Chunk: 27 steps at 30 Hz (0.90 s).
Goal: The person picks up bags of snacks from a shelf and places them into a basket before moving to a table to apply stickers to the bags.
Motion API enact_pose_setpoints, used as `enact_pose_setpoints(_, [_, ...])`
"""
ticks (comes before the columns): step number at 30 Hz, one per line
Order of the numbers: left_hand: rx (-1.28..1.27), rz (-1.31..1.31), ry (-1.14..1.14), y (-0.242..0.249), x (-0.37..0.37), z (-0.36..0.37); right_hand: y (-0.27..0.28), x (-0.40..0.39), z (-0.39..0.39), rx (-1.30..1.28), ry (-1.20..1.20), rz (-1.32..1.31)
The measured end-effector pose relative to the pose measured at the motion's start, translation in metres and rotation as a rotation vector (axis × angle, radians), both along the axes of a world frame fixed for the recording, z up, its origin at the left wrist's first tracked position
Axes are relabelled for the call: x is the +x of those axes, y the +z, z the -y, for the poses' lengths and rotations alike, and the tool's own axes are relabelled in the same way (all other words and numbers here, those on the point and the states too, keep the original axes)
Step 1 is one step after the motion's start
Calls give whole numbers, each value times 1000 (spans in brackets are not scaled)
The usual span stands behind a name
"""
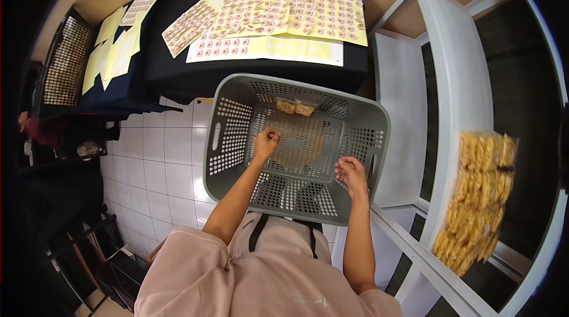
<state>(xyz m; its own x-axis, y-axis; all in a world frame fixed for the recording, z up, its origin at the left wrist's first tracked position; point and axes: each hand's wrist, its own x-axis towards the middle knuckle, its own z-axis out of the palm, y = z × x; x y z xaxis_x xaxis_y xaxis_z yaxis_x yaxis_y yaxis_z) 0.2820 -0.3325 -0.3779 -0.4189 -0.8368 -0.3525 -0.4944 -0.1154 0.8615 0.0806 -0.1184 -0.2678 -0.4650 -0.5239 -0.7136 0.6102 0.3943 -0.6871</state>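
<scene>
A large grey-green plastic basket (296, 211) with perforated walls stands right in front of me. Two small clear packs of yellow snack food (295, 107) lie side by side inside it, against the far wall. My left hand (267, 142) is over the left part of the basket, its fingers curled in; whatever they may hold is hidden. On the other side, my right hand (351, 173) hovers inside the right wall with fingers loosely bent and apart, nothing visible in it. Neither hand touches the packs.
Sticker sheets (290, 8) cover a black-clothed table (172, 71) beyond the basket. Many yellow snack packs (477, 198) lie on the white frame shelf (453, 80) to the right. A dark basket (62, 62) and a person (56, 130) are at left, past the tiled floor (154, 163).
</scene>
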Motion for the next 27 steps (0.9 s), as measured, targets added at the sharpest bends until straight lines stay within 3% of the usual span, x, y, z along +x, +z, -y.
enact_pose_setpoints(3, [52,180,-22,-42,2,37,-62,-8,51,81,30,31])
enact_pose_setpoints(6, [133,153,-39,-135,-3,62,-129,-18,105,235,152,10])
enact_pose_setpoints(9, [-11,272,-192,-142,-36,84,-192,-22,142,342,226,-125])
enact_pose_setpoints(12, [28,240,-177,-136,-60,85,-237,-15,173,416,210,-212])
enact_pose_setpoints(13, [26,242,-181,-160,-64,79,-247,-8,180,414,206,-209])
enact_pose_setpoints(15, [-280,426,-143,-220,-72,69,-264,-1,194,443,76,-237])
enact_pose_setpoints(16, [-150,402,-161,-195,-78,75,-334,-1,178,485,152,-509])
enact_pose_setpoints(19, [-349,346,35,-204,-72,70,-312,6,190,361,72,-513])
enact_pose_setpoints(21, [-368,394,14,-184,-67,77,-290,9,189,276,-43,-405])
enact_pose_setpoints(23, [-73,137,-117,-184,-55,85,-282,11,181,321,121,-430])
enact_pose_setpoints(24, [148,205,-153,-185,-42,84,-277,15,174,328,117,-425])
enact_pose_setpoints(25, [150,207,-161,-176,-38,81,-271,19,167,315,148,-441])
enact_pose_setpoints(27, [265,-27,-149,-147,-37,80,-256,24,154,302,165,-461])
